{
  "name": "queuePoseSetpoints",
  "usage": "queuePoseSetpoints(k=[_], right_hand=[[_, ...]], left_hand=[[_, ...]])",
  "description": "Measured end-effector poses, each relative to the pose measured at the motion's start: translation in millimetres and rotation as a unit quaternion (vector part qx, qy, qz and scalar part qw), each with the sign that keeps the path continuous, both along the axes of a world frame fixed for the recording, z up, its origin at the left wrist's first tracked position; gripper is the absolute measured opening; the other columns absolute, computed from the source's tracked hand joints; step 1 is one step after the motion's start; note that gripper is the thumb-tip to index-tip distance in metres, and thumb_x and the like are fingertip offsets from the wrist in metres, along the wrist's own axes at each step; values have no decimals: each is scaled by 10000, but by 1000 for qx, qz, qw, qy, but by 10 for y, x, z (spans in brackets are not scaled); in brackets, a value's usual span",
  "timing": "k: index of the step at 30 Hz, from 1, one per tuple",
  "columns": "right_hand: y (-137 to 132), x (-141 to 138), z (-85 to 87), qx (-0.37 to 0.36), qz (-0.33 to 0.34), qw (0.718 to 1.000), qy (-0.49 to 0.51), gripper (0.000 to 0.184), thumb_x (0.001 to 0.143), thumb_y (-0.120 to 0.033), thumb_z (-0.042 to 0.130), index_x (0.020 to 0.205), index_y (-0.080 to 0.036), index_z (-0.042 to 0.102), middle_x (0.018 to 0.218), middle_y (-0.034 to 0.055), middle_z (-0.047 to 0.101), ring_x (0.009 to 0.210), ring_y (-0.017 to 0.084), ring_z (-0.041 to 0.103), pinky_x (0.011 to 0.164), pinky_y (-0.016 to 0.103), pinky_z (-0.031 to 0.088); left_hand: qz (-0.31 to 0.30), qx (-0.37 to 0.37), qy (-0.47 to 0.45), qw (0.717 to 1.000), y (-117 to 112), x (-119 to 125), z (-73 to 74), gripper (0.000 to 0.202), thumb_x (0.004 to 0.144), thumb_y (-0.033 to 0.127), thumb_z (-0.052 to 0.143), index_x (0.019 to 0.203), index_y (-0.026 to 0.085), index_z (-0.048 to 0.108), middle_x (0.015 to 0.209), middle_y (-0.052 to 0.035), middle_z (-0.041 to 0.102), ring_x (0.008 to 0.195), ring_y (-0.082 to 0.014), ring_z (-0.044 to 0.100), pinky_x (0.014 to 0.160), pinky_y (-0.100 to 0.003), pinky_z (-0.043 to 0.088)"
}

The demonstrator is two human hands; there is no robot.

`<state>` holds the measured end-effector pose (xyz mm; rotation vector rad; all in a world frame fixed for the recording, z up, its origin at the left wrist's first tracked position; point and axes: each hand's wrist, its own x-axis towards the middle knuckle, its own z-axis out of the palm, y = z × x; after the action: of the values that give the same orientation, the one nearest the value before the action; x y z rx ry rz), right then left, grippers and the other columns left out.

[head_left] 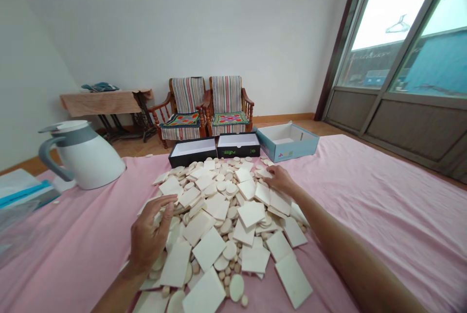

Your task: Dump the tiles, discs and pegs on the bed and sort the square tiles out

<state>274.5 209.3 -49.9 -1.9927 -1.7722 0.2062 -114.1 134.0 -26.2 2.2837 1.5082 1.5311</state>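
Note:
A broad heap of pale wooden pieces (215,206), flat squares mixed with round discs and small button-like bits, covers the middle of the pink cloth. Along its left side rests my left hand (151,230), open, thumb apart from the outstretched fingers, nothing seen in it. My right hand (280,179) reaches to the far right edge of the heap. Its fingertips are closed at a pale round wooden disc (264,173) there. Other pieces lie close around it, and part of the grip is hidden.
Behind the heap stand two black open boxes (193,158) and a light blue box (297,150). A white and grey jug (93,162) is at the left, near a clear plastic bag (18,220). Two wooden armchairs (226,99) stand against the wall.

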Motion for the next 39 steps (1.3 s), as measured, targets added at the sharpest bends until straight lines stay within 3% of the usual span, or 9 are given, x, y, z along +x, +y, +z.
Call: queuePoseSetpoints(k=[3,9,12,16,20,24,27,32,39], right_hand=[[-53,266,75,19,-47,999,-17,271,755,-309,645,977,-155,670,978,104,672,918,233,597,766,288,424],[-203,787,173,57,-243,962,-111,506,804,-406,598,1224,-127,563,1201,201,550,1102,354,507,826,429,436],[-86,643,177,79,-153,978,-118,440,897,-351,483,1258,-105,527,1258,190,522,1160,305,483,938,403,396],[307,191,142,33,-8,993,-115,337,929,-223,413,1219,-122,550,1216,143,574,1130,220,522,975,296,369],[702,-144,56,-8,11,994,-113,329,909,-195,440,1203,-92,547,1249,186,555,1164,262,509,978,329,366],[880,-242,-52,-48,-16,994,-97,377,926,-305,429,1194,-66,544,1229,238,549,1153,328,515,934,412,399],[854,-238,-113,-66,-31,994,-82,432,932,-392,407,1210,-89,543,1264,234,524,1195,353,473,947,462,386],[635,-182,-144,-73,-35,995,-50,418,869,-358,494,1233,-159,544,1301,189,495,1227,364,422,957,521,359],[364,-232,-85,-66,29,996,59,289,873,-218,460,1100,-167,631,1063,108,652,991,221,587,866,353,438]], left_hand=[[29,8,-17,999,10,-26,-58,228,908,370,499,1012,219,633,1033,-34,668,1010,-201,614,959,-329,449],[46,-13,-23,999,9,-68,-90,244,895,405,501,1023,244,633,1055,-18,659,1021,-210,609,965,-332,442],[55,-13,-28,998,11,-71,-87,255,895,412,493,1031,246,630,1063,-17,656,1025,-213,607,965,-331,440],[55,-10,-31,998,7,-92,-111,250,893,404,497,1037,245,626,1061,-17,656,1021,-212,607,970,-334,434],[46,-4,-20,999,-6,-103,-130,237,899,383,493,1039,243,624,1062,-20,654,1030,-209,600,978,-339,429],[46,5,-13,999,-14,-88,-110,225,900,377,495,1015,234,625,1037,-25,653,1015,-207,602,970,-341,438],[48,-6,-16,999,-15,-88,-94,228,903,376,490,1018,234,626,1041,-25,654,1020,-205,601,974,-338,438],[60,-20,-30,998,-45,-98,-65,235,897,389,499,1018,237,632,1037,-25,660,1013,-206,609,980,-338,439],[74,3,-17,997,-75,-41,18,223,899,376,494,999,234,634,1030,-29,663,1012,-216,617,980,-369,451]])
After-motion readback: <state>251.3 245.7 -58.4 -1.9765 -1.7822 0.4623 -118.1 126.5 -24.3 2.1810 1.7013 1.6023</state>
